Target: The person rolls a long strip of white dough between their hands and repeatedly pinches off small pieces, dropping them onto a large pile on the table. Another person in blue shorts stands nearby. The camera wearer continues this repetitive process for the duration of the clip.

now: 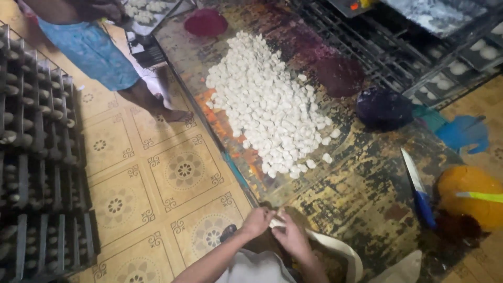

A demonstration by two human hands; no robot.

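Now: left hand + right hand pinch one pale dough strip | near table edge | dough-piece heap far | knife right

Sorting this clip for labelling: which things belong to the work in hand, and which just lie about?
In use:
left hand
right hand
pale dough strip between them
heap of white dough pieces

Lying about:
blue-handled knife
orange bag
dark crates

Worktable — surface worn, paint flaked dark and yellowish, streaked orange near its left edge. On it: large heap of small white dough pieces, a few strays beside it; a dark red lump at the far end; a knife with blue handle — blade flat; an orange bag; a dark blue-purple lump.
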